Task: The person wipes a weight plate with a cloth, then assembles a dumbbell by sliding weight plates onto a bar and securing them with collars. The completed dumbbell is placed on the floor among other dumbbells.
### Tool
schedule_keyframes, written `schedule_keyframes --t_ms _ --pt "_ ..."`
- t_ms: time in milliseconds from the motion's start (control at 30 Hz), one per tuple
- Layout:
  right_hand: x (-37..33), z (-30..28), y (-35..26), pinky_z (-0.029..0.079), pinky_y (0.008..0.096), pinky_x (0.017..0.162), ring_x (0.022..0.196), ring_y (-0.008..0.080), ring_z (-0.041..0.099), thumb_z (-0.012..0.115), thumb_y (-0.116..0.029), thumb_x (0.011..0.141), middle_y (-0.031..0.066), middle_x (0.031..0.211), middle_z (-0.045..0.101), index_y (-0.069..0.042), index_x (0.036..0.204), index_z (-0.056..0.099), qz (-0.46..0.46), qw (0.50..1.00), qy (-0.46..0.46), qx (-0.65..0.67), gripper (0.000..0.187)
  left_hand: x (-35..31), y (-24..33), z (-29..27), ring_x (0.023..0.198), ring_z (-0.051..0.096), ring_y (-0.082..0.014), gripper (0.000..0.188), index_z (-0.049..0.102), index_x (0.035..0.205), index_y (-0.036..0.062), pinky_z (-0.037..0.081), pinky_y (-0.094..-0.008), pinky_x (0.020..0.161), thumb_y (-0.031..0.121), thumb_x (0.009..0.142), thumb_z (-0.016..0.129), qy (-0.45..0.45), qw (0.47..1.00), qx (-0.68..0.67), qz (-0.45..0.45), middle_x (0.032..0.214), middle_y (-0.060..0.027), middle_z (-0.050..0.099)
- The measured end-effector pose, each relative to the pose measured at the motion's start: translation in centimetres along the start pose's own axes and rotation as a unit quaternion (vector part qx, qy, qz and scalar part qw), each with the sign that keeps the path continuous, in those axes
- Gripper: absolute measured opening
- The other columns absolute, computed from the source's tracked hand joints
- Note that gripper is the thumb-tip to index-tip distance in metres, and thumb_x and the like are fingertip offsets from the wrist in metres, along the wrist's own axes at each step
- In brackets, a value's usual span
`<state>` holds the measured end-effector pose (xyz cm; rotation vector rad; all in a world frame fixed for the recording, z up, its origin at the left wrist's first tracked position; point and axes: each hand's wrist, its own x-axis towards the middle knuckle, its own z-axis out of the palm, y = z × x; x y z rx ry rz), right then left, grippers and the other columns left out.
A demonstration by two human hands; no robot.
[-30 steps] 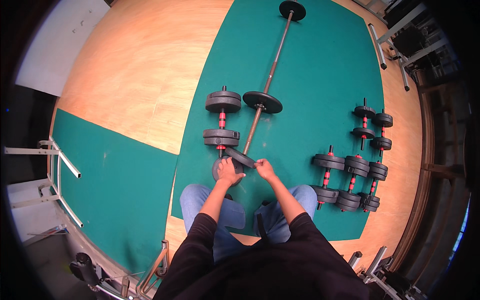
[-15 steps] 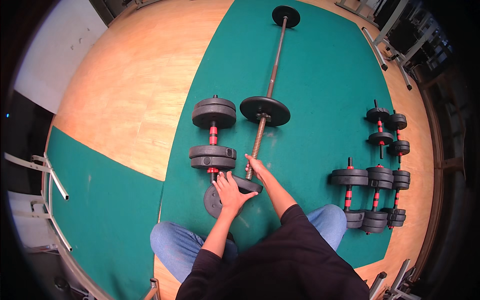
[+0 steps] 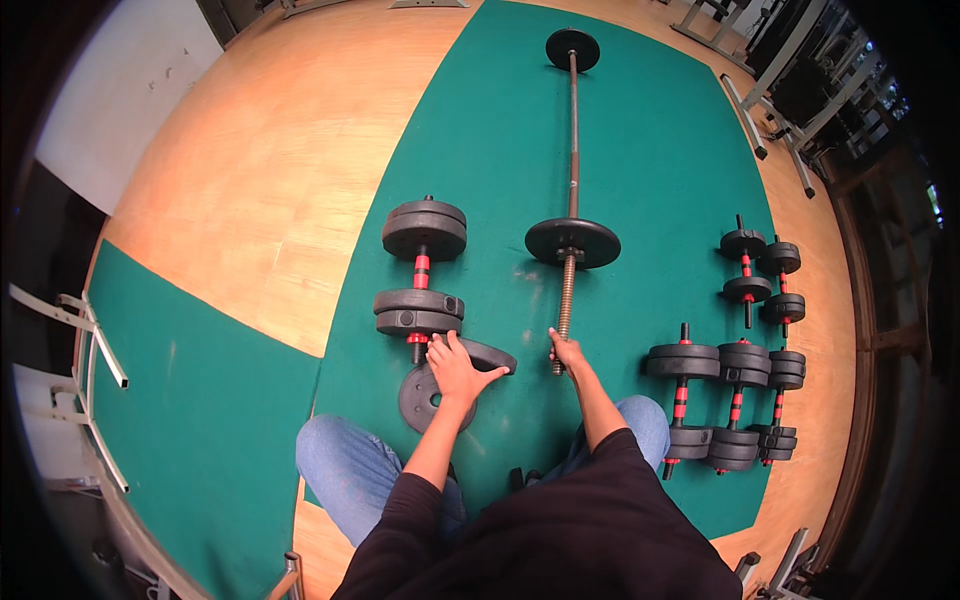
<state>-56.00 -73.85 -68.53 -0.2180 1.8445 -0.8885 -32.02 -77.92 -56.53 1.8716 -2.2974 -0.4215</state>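
Note:
My right hand is wrapped round the near, threaded end of a long barbell, which points away from me. A round black plate sits on its near part, and another black plate is at the far end. My left hand has its fingers and thumb spread against a loose black weight plate, partly hiding it. Just below lies a second loose plate with a centre hole. Beyond the left fingers stands a large black dumbbell with a red-and-black handle.
Several smaller dumbbells with red-and-black handles stand at the right of the green mat. Wooden flooring borders the mat. White metal equipment frames rise at the left, with more frames at the upper right.
My right hand has moved right with the barbell's near end, swinging the near plate rightward, away from the large dumbbell. My left hand stays at the loose plate.

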Motion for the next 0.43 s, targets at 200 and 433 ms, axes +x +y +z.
schedule_keyframes --t_ms 200,433 --pt "-0.6 -3.0 0.6 0.051 0.0299 0.046 0.049 0.011 0.048 0.063 -0.048 0.083 0.0018 0.064 0.05 -0.006 0.076 0.05 -0.011 0.998 0.045 0.043 0.044 -0.2 0.6 0.1 0.112 0.042 -0.0391 0.123 0.036 0.127 -0.008 0.036 -0.0434 0.097 0.073 0.043 0.074 0.046 0.998 0.036 0.026 0.125 -0.0322 0.04" --pt "-0.7 -1.3 0.6 0.054 0.0293 0.045 0.052 0.0109 0.049 0.064 -0.046 0.083 0.0027 0.066 0.05 -0.006 0.08 0.051 -0.029 0.997 0.015 0.067 0.043 -1.0 0.2 0.4 0.127 0.034 -0.0432 0.125 0.029 0.133 -0.0017 0.031 -0.0472 0.104 0.072 0.044 0.075 -0.021 0.999 0.02 -0.022 0.137 -0.0291 0.032"
